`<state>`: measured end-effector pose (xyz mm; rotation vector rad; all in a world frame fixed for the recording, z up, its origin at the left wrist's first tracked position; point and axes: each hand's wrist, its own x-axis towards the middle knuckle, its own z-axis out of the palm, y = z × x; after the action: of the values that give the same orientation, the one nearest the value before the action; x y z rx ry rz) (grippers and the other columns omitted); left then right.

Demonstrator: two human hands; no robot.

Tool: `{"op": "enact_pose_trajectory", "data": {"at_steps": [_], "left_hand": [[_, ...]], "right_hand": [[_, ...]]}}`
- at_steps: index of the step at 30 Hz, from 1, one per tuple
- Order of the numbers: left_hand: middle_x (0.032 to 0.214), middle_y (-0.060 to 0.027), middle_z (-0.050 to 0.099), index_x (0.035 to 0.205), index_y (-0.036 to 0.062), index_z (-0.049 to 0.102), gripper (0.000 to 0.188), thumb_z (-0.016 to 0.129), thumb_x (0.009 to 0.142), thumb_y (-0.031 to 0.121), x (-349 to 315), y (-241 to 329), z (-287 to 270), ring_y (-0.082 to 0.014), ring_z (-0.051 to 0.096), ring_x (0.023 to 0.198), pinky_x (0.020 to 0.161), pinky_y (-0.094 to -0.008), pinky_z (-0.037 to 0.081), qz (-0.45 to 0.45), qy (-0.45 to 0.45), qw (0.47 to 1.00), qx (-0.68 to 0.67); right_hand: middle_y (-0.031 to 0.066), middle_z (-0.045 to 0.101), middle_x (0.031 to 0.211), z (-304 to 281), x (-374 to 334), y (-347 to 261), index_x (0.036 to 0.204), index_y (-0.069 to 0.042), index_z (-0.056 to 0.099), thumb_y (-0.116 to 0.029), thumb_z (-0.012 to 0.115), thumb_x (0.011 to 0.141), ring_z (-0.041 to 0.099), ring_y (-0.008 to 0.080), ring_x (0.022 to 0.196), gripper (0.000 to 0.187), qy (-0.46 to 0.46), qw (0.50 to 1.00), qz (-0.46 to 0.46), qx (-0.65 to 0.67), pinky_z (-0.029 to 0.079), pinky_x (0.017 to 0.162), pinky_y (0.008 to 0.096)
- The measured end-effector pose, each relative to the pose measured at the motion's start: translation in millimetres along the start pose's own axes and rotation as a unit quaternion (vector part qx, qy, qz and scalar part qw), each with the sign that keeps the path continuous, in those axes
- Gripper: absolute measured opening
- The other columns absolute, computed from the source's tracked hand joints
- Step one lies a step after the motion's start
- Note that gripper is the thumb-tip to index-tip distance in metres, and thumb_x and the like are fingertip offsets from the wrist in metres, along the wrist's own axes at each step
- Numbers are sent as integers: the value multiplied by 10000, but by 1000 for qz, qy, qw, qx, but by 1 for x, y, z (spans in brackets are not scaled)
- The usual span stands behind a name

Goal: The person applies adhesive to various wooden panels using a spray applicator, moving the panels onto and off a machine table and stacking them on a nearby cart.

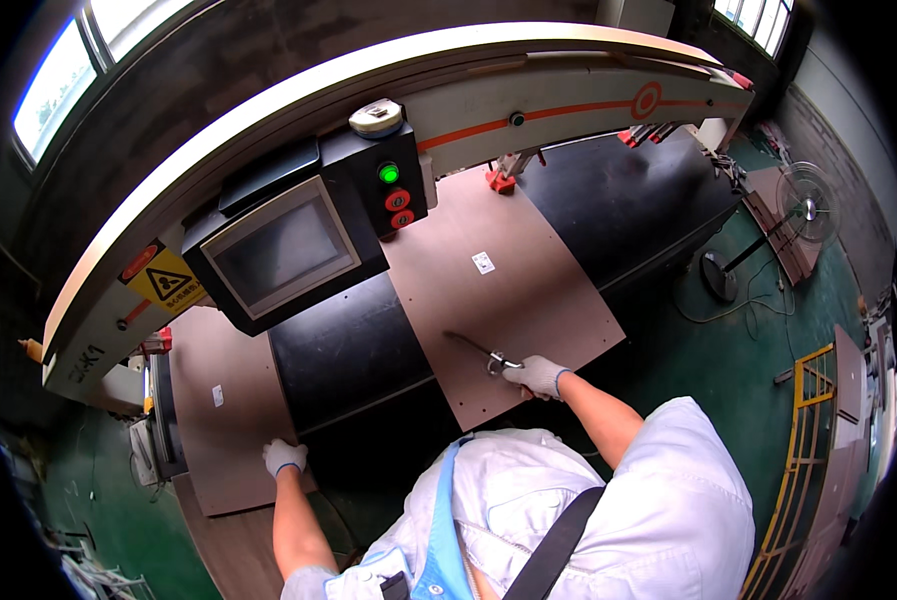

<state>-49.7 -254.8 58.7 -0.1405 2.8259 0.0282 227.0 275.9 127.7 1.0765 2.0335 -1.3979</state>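
Lower centre, the right grip (pixel 538 377) clasps a blow gun (pixel 497 362), probably dusting the middle panel (pixel 503 300); the next sweep needs nozzle (pixel 469 343) clearance. Lower left, the left grip's (pixel 284 456) closure is unclear.

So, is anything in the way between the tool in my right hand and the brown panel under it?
No, nothing visible. The right hand holds the thin-nozzled tool over the brown panel. A white label lies flat beyond the tip, not between them. I can't tell whether the tip touches the panel.

Warning sign (pixel 171 281) — on machine beam (pixel 578 92)
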Motion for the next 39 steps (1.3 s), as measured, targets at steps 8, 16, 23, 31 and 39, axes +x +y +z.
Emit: {"op": "enact_pose_trajectory", "data": {"at_steps": [8,16,23,31,39], "left_hand": [[1302,-294,646,1149,-27,729,588,807,741,389,-2,9,-10,-419,595,1263,1095,-457,489,11,-22,1000,13],[1318,-311,644,1160,-21,748,612,798,737,418,6,7,-10,-419,599,1272,1094,-446,492,16,-46,998,26],[1324,-319,639,1159,-24,751,626,781,737,438,10,-3,-9,-430,603,1263,1097,-445,489,19,-65,998,12],[1311,-312,648,1155,-30,751,625,761,748,444,2,5,-10,-428,606,1259,1101,-446,484,26,-30,999,35],[1197,-284,727,1097,-17,784,566,762,742,423,4,6,-12,-412,693,1158,1023,-456,551,37,-8,998,52]], "right_hand": [[61,557,612,-15,13,85,842,-61,586,-593,587,979,445,159,411,549,188,921,120,320,367,381,346],[83,541,569,10,26,31,762,-21,608,-511,584,971,489,212,408,533,95,973,39,208,400,397,390],[95,512,548,14,42,0,733,-30,604,-497,592,958,458,218,401,518,82,977,33,192,373,408,393],[93,517,547,17,52,10,715,-29,620,-504,587,955,481,226,415,533,98,978,37,179,389,416,394],[96,552,571,15,44,3,758,-22,641,-506,597,952,486,226,419,523,100,979,43,175,393,422,397]]}}
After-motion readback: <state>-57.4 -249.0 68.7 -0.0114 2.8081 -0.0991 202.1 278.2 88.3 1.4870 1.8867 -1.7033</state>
